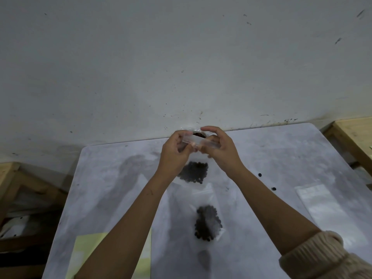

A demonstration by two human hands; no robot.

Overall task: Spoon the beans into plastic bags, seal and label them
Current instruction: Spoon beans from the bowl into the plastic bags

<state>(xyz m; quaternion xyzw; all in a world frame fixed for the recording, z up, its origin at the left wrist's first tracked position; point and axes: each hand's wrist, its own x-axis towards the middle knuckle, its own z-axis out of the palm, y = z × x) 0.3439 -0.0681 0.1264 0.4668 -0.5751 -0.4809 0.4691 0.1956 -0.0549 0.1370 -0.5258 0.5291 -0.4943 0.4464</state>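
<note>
Both your arms reach forward and angle inward, so the hands meet well out in front of you. Your left hand [176, 152] is raised with its fingers curled, thumb and fingertips pinching the top strip of the plastic bag [196, 140]. Your right hand [220, 152] pinches the same strip from the other side, index finger arched above it. The fingertips of the two hands nearly touch. Your left forearm is bare. Your right forearm ends in a cream ribbed sleeve [322, 256].
</note>
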